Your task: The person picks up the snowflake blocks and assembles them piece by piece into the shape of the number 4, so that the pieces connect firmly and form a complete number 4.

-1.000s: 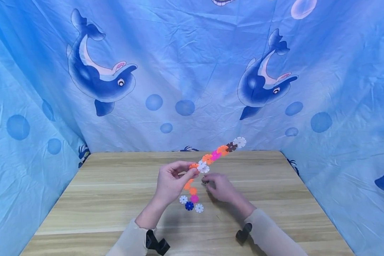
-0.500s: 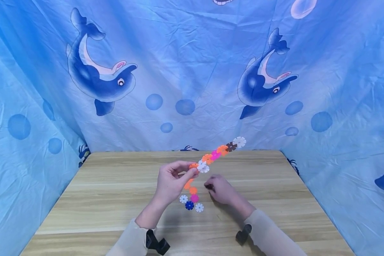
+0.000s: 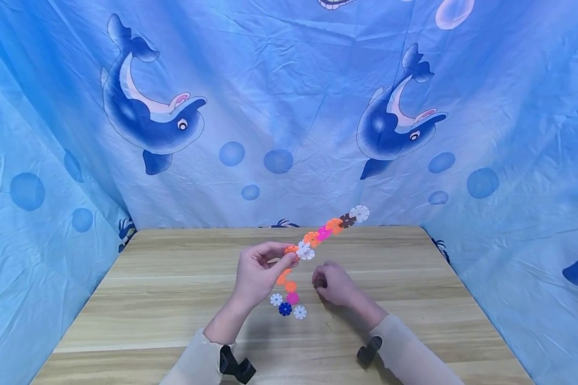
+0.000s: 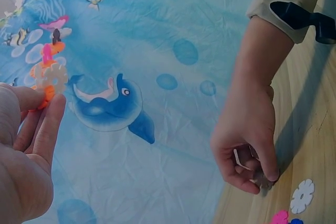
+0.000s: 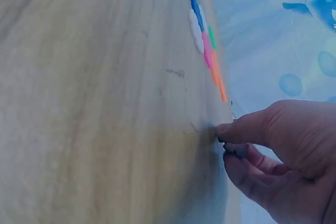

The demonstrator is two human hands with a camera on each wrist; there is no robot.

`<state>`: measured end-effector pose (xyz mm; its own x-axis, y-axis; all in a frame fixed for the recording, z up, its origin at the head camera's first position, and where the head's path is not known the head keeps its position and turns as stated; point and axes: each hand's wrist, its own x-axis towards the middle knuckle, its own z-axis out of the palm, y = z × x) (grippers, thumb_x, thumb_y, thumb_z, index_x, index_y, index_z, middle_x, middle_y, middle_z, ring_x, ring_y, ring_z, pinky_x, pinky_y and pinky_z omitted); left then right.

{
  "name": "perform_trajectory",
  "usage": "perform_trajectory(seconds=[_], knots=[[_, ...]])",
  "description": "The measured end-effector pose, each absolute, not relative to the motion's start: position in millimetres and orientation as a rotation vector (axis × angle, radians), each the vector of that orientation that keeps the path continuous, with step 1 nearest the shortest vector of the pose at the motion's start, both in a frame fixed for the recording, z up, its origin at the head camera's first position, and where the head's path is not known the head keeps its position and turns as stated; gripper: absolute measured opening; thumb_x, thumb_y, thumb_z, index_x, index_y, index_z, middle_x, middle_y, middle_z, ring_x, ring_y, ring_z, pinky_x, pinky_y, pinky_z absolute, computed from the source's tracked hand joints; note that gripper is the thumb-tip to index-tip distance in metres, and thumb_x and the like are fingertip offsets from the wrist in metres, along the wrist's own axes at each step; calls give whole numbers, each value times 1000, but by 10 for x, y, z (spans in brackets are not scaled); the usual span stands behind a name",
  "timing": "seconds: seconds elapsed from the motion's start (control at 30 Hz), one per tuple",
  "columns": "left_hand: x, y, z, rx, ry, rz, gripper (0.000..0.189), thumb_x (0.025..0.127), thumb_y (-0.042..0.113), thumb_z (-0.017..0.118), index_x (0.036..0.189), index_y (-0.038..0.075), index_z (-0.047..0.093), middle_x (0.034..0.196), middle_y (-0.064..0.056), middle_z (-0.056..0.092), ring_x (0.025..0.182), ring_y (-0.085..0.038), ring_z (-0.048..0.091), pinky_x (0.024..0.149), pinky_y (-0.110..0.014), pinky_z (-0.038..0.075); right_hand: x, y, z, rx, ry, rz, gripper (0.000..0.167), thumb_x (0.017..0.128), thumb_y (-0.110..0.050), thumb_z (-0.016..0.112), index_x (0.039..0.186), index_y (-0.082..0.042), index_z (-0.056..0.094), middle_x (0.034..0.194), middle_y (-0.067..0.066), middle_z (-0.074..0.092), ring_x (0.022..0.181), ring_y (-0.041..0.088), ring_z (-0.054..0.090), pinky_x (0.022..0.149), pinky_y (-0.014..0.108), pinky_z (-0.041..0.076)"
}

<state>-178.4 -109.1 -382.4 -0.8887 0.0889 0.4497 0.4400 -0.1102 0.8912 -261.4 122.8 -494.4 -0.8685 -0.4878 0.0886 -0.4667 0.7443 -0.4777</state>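
My left hand [image 3: 259,274] pinches an orange snowflake disc [image 3: 291,249] at the near end of a raised chain of interlocked discs. Beyond the fingertips come a white disc [image 3: 306,251], then orange, pink [image 3: 324,233], orange, brown [image 3: 348,220] and a white disc [image 3: 360,214] at the far tip. To the right and lower, my right hand [image 3: 339,285] pinches a brown snowflake disc [image 4: 264,181] close to the tabletop, its fingers covering most of it. In the right wrist view, thumb and fingertips meet around that dark disc [image 5: 235,149].
Loose discs lie flat on the wooden table [image 3: 173,321] below my left hand: orange [image 3: 290,287], pink [image 3: 293,298], blue [image 3: 285,309] and white [image 3: 300,312]. A green disc [image 5: 212,36] shows in the right wrist view. A blue dolphin-printed cloth [image 3: 289,107] hangs around the table.
My right hand has drawn slightly right, away from the loose discs, and its fingers have curled further around the brown disc. The left hand and chain stay nearly still.
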Motion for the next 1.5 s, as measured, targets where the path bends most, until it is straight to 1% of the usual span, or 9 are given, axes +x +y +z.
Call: perform_trajectory(seconds=[0.1, 0.27, 0.47, 0.67, 0.83, 1.0, 1.07, 1.27, 1.5], knots=[[-1789, -1092, -3822, -568, -1924, -2088, 18, 93, 1, 79, 110, -6, 78, 103, -30, 76, 81, -12, 81, 80, -33, 68, -2602, 1240, -4901, -761, 2865, -820, 16, 88, -1, 78, 96, -15, 75, 92, -5, 64, 86, 10, 60, 77, 27, 56], [-1800, -1087, -3814, -556, -1926, -2091, 18, 93, 1, 79, 110, -6, 77, 104, -29, 77, 82, -12, 81, 80, -33, 68, -2578, 1256, -4787, -743, 2858, -901, 15, 93, -3, 76, 105, -12, 78, 96, -4, 74, 90, 11, 68, 82, 33, 62], [-1808, -1077, -3815, -567, -1912, -2096, 19, 93, -1, 79, 110, -7, 77, 105, -31, 76, 82, -11, 81, 80, -33, 68, -2522, 1287, -4599, -721, 2878, -1059, 17, 94, -3, 76, 110, -9, 76, 98, -3, 78, 89, 9, 71, 82, 28, 63], [-1808, -1076, -3817, -564, -1910, -2094, 19, 93, 0, 79, 110, -7, 77, 105, -31, 76, 83, -11, 81, 80, -34, 68, -2418, 1319, -4342, -662, 2882, -1325, 15, 95, -4, 77, 106, -15, 75, 96, -3, 80, 88, 14, 76, 78, 25, 64], [-1811, -1077, -3813, -544, -1910, -2103, 18, 93, 0, 79, 110, -6, 77, 106, -30, 77, 83, -12, 81, 80, -34, 68, -2337, 1356, -4142, -659, 2774, -1678, 16, 95, -3, 77, 110, -9, 76, 102, 7, 80, 90, 17, 78, 80, 25, 65], [-1827, -1085, -3798, -526, -1886, -2105, 18, 92, 0, 80, 109, -7, 77, 103, -25, 79, 81, -13, 81, 79, -36, 68, -2277, 1380, -3965, -799, 2532, -2018, 18, 94, 4, 75, 112, 2, 73, 106, 23, 77, 90, 14, 79, 83, 36, 68], [-1834, -1094, -3792, -527, -1875, -2101, 18, 93, 0, 79, 109, -8, 77, 102, -23, 79, 80, -13, 81, 79, -36, 68, -2253, 1379, -3921, -834, 2483, -2091, 18, 94, 6, 74, 112, 5, 72, 105, 23, 78, 89, 12, 79, 82, 36, 68], [-1847, -1125, -3778, -524, -1870, -2092, 18, 93, 0, 79, 110, -7, 77, 103, -15, 82, 81, -12, 81, 79, -36, 68, -2182, 1326, -3798, -885, 2443, -2175, 18, 94, 8, 74, 112, 7, 70, 103, 13, 80, 91, 11, 79, 82, 32, 68], [-1835, -1136, -3771, -526, -1852, -2114, 19, 93, -2, 79, 110, -9, 77, 102, -8, 82, 82, -13, 82, 79, -37, 68, -2106, 1242, -3697, -999, 2444, -2168, 17, 93, 9, 73, 110, 8, 71, 106, 27, 76, 91, 9, 79, 80, 31, 68]])
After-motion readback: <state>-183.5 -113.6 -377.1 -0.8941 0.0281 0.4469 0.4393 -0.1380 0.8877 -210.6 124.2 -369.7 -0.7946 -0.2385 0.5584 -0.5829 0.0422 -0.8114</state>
